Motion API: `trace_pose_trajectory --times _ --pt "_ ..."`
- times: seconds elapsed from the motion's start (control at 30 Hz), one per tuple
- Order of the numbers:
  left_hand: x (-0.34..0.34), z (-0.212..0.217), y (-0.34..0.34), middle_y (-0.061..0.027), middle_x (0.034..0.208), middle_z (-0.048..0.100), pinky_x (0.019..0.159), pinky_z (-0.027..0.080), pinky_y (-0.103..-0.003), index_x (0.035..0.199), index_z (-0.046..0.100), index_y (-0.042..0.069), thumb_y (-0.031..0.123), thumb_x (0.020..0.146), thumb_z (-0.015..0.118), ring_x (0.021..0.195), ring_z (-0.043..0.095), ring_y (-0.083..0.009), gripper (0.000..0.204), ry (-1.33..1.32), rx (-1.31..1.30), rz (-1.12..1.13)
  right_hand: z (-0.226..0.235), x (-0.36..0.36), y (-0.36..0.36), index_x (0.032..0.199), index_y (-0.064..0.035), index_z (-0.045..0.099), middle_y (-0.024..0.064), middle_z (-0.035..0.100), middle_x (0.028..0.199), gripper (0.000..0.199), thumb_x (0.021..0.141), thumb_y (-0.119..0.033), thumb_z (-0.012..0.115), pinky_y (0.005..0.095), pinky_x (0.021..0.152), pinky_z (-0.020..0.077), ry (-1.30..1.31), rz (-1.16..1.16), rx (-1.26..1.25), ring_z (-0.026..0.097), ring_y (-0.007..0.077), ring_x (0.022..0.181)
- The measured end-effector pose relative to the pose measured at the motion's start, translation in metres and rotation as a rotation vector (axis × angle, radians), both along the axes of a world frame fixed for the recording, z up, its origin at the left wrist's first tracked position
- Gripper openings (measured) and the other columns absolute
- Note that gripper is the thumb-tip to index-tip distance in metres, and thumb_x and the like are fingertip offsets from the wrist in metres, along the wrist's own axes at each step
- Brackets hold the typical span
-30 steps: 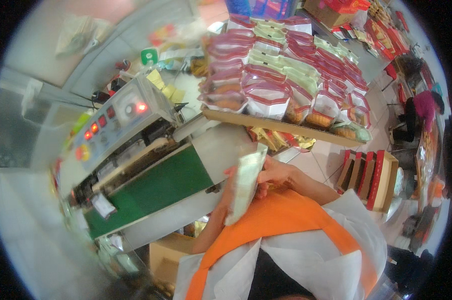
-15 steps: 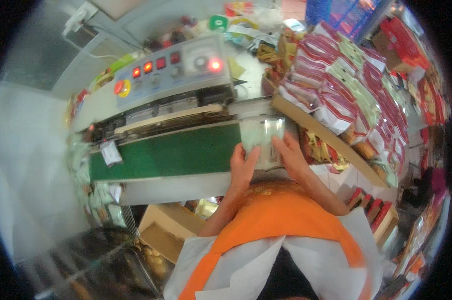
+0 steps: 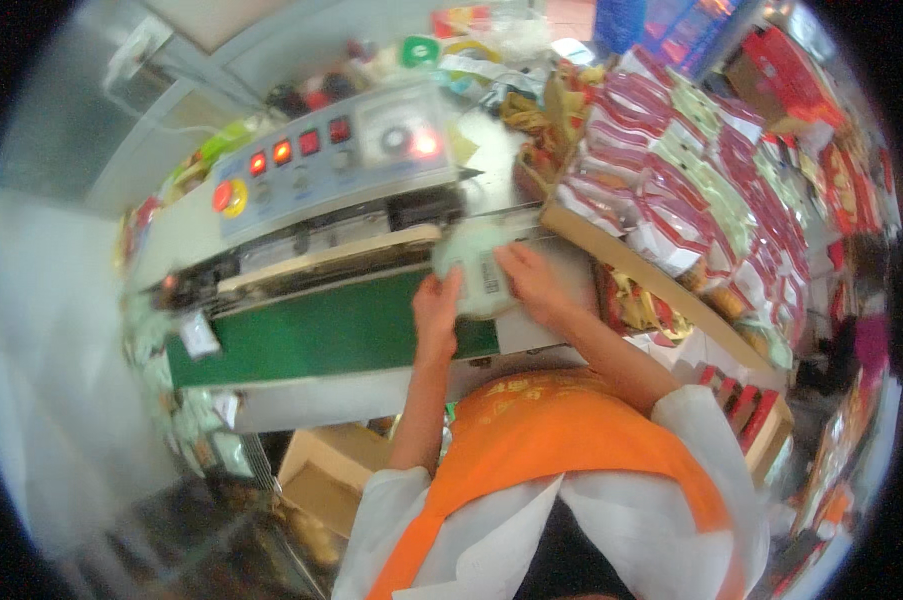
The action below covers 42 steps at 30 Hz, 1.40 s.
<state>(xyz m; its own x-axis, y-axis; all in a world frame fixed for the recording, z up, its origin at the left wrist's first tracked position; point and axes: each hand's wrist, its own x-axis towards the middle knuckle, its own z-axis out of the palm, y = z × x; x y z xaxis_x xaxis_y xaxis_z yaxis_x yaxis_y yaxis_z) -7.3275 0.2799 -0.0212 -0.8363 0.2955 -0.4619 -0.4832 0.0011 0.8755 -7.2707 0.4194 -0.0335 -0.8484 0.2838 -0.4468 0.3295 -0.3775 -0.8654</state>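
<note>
A pale green and white pouch (image 3: 479, 275) is held between my two hands, over the right end of the green conveyor belt (image 3: 321, 330). My left hand (image 3: 438, 308) grips its left side, thumb on top. On its right side my right hand (image 3: 531, 285) is closed, fingers partly hidden. The pouch's far edge lies close to the sealing slot of a band sealer (image 3: 331, 150) with a grey panel, lit red switches and a red and yellow stop button. A small white packet (image 3: 198, 335) sits at the belt's left end.
To the right, a cardboard box (image 3: 641, 275) is piled with maroon, white and green filled bags (image 3: 671, 170). An opened carton (image 3: 333, 465) stands below the belt at left. Red-edged boxes (image 3: 751, 410) are low on the right. Gold wrappers (image 3: 536, 115) lie behind.
Both my hands have carried the pouch left and slightly away, from beside the belt's right end to over it, near the sealer. The small white packet stays at the belt's left end.
</note>
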Motion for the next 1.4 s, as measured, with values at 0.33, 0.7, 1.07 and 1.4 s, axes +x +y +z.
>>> trace_pose_trajectory --times 0.33,0.7,1.07,1.4 --pt "-0.008 -0.013 -0.026 -0.0098 0.102 0.053 0.079 0.04 -0.028 0.108 0.046 -0.004 0.016 0.08 0.057 0.089 0.051 -0.0159 0.036 0.096 -0.078 0.141 0.14 0.071 0.037 0.097 -0.0064 0.055 0.0081 0.053 0.103 0.029 0.07 -0.01 0.062 0.0372 0.081 0.0379 0.455 -0.02 1.655 0.049 0.025 0.094" --pt "0.039 0.045 -0.009 -0.0164 0.128 0.032 0.099 0.023 -0.039 0.118 0.038 0.001 0.006 0.076 0.055 0.12 0.03 -0.0289 0.046 0.95 -0.259 0.141 0.195 0.067 0.102 0.084 -0.0024 0.057 0.0102 0.053 0.102 0.012 0.073 -0.006 0.057 0.035 0.08 0.0386 0.359 -0.062 1.65 0.049 0.027 0.095" --pt "0.035 0.102 0.024 -0.0089 0.108 0.052 0.085 0.038 -0.028 0.112 0.044 -0.001 0.011 0.075 0.059 0.097 0.05 -0.0161 0.042 0.178 0.334 -0.443 0.184 0.069 0.072 0.102 0.0005 0.053 0.0052 0.055 0.1 0.022 0.082 -0.008 0.053 0.0261 0.081 0.04 0.41 0.301 0.66 0.05 0.0128 0.092" --pt "0.022 0.018 0.016 -0.0071 0.091 0.058 0.067 0.044 -0.024 0.101 0.05 -0.001 0.014 0.076 0.061 0.076 0.054 -0.0113 0.031 0.008 0.148 -0.12 0.054 0.031 0.009 0.121 -0.0003 0.029 0.0147 0.053 0.104 0.051 0.079 -0.012 0.056 0.0284 0.074 0.0445 0.139 -0.099 0.274 0.053 0.0177 0.089"
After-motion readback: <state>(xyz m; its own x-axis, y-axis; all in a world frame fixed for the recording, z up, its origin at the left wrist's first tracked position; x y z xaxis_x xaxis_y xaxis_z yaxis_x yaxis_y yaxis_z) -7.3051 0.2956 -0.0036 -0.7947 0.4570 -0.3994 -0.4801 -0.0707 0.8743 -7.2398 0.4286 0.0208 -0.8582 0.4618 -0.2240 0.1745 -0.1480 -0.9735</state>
